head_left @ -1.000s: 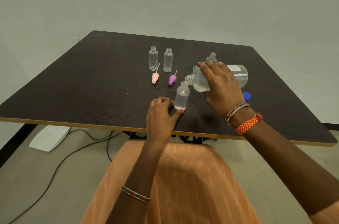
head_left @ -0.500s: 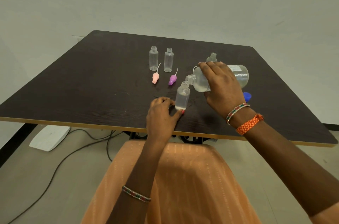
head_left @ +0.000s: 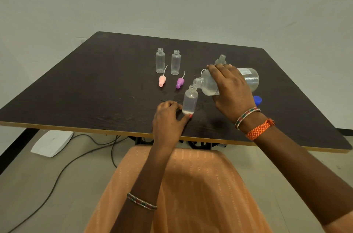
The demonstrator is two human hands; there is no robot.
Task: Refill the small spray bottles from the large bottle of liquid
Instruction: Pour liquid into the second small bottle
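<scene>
Dark bench [head_left: 95, 89] carries everything: since a moment ago little has moved, the right hand [head_left: 232, 91] gripping the tilted large bottle [head_left: 210, 85] over the small bottle [head_left: 190, 100], pinched by the left hand [head_left: 169, 118], so filling continues.

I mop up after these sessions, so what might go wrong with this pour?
The large bottle, tipped by the right hand, meets a narrow neck on the small bottle, so liquid could miss onto the table. The left hand only pinches the base; a nudge could topple it.
</scene>
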